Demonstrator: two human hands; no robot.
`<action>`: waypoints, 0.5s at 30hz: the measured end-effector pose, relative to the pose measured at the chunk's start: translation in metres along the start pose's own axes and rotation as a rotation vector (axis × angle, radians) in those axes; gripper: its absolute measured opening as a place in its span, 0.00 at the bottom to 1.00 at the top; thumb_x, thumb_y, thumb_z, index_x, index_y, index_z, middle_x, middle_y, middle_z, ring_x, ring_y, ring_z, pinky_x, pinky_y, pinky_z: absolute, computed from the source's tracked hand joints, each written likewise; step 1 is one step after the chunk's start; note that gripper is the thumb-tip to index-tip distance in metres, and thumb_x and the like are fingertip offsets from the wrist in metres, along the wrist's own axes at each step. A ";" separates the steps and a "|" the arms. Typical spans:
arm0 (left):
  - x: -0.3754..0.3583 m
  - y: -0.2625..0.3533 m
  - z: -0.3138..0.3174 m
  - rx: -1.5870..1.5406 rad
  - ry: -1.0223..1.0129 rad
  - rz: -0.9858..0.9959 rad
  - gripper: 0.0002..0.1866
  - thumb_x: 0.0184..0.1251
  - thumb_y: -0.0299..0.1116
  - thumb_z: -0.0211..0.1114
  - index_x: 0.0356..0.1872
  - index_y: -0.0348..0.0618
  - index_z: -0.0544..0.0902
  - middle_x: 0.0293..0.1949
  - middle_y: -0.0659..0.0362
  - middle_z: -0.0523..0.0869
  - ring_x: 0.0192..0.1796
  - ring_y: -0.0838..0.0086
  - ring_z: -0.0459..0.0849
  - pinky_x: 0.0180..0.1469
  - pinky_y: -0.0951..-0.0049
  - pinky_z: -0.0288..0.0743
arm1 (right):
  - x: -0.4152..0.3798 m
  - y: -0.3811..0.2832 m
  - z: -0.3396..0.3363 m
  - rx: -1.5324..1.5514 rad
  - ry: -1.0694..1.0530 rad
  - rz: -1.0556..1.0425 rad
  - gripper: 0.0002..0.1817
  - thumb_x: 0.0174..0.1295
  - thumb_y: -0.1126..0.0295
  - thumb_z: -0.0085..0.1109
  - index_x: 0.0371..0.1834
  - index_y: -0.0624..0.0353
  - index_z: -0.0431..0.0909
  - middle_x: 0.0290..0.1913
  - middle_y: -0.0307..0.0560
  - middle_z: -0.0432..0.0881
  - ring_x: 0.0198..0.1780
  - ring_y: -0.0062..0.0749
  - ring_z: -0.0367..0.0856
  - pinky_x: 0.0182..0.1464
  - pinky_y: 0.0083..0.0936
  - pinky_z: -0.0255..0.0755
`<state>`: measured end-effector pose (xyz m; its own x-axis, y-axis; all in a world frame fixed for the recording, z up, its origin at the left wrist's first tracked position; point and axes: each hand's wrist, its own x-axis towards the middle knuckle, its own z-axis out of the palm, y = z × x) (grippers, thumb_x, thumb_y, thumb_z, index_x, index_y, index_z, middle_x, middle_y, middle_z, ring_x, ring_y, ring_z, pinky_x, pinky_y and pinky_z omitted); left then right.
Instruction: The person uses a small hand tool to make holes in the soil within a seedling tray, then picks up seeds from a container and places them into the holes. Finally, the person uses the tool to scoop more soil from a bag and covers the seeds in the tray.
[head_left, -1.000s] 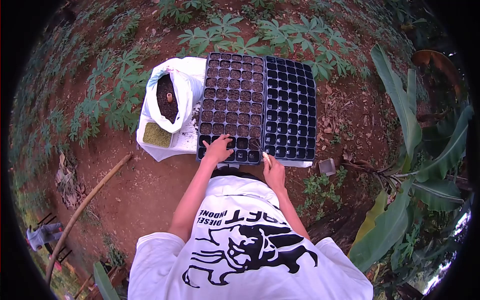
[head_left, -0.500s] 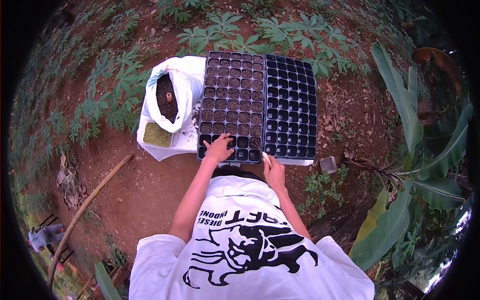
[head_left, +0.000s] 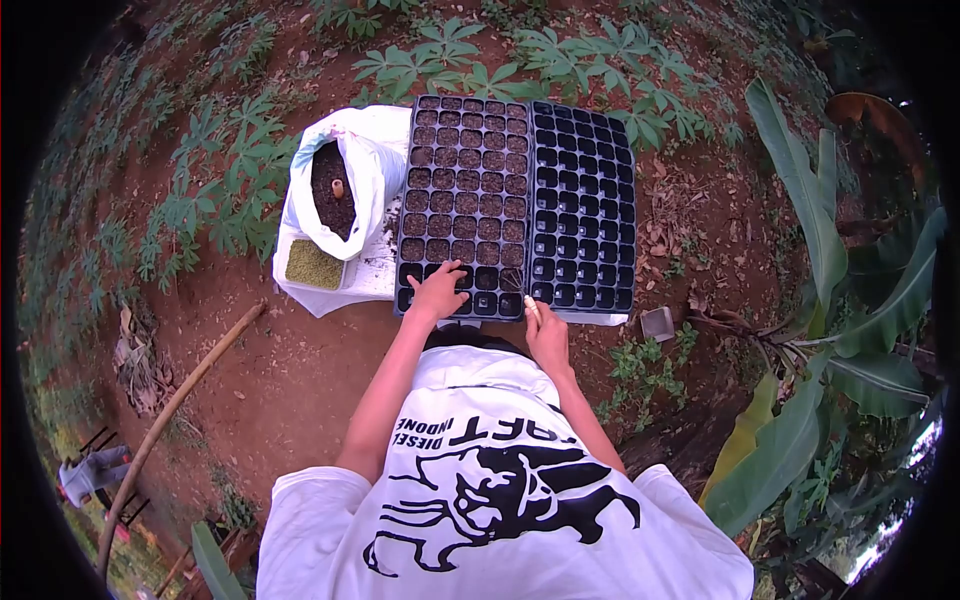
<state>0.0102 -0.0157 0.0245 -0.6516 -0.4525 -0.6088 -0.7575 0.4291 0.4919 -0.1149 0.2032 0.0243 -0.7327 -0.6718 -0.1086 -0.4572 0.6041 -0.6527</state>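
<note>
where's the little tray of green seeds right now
In the head view, the small square tray of green seeds sits on the white sheet, just left of the black soil-filled seedling tray and below the open white sack of dark soil.

White sack [head_left: 370,170]: open, holding dark soil, standing on a white sheet [head_left: 345,295] spread over red earth.
Small brown object [head_left: 338,187]: upright in the soil inside the sack.
Shallow container of green grains [head_left: 313,265]: on the sheet, just beside the sack's near side.
Long pole [head_left: 170,420]: lying slantwise on the bare ground, well apart from the sheet.
Small grey square item [head_left: 657,323]: on the ground among dry leaves.
Cassava plants [head_left: 215,190]: ringing the far and left edges.
Banana leaves [head_left: 800,200]: broad, on the right.
Distant figure [head_left: 90,472]: lower left edge, too small to detail.
</note>
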 end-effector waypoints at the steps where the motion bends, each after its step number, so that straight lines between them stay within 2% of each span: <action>1: 0.000 -0.001 0.000 -0.002 0.005 0.008 0.29 0.67 0.41 0.68 0.70 0.56 0.77 0.79 0.69 0.63 0.78 0.66 0.65 0.73 0.18 0.41 | 0.000 -0.001 0.000 -0.002 0.014 -0.014 0.13 0.72 0.65 0.58 0.49 0.65 0.82 0.35 0.68 0.85 0.39 0.64 0.85 0.38 0.49 0.76; 3: 0.002 -0.003 0.001 -0.005 0.013 0.024 0.29 0.65 0.41 0.69 0.69 0.56 0.77 0.79 0.67 0.63 0.79 0.63 0.63 0.71 0.17 0.41 | 0.002 -0.002 0.001 0.030 0.013 -0.019 0.14 0.73 0.65 0.58 0.49 0.65 0.81 0.34 0.68 0.84 0.38 0.65 0.85 0.38 0.50 0.76; 8: 0.005 -0.006 0.004 -0.012 0.005 0.030 0.30 0.65 0.43 0.70 0.69 0.57 0.77 0.79 0.67 0.64 0.79 0.64 0.64 0.71 0.16 0.41 | 0.005 0.002 0.010 -0.021 -0.130 0.097 0.14 0.74 0.63 0.54 0.47 0.65 0.74 0.32 0.71 0.84 0.39 0.68 0.85 0.40 0.55 0.76; 11: 0.004 -0.006 0.000 -0.006 0.004 0.027 0.30 0.66 0.42 0.69 0.69 0.56 0.77 0.79 0.68 0.64 0.78 0.64 0.65 0.72 0.17 0.41 | 0.000 -0.006 0.003 0.016 -0.160 0.150 0.15 0.75 0.61 0.53 0.48 0.64 0.74 0.32 0.70 0.84 0.39 0.69 0.84 0.42 0.57 0.75; 15: 0.001 -0.003 -0.003 0.008 0.004 0.021 0.29 0.67 0.42 0.69 0.70 0.55 0.76 0.79 0.69 0.64 0.77 0.66 0.67 0.73 0.19 0.41 | 0.007 -0.008 0.003 0.076 -0.268 0.269 0.19 0.76 0.54 0.49 0.47 0.62 0.74 0.29 0.58 0.86 0.36 0.60 0.87 0.43 0.52 0.76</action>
<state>0.0119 -0.0197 0.0240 -0.6678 -0.4466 -0.5954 -0.7431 0.4451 0.4997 -0.1142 0.1925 0.0262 -0.6592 -0.5879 -0.4689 -0.2206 0.7473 -0.6267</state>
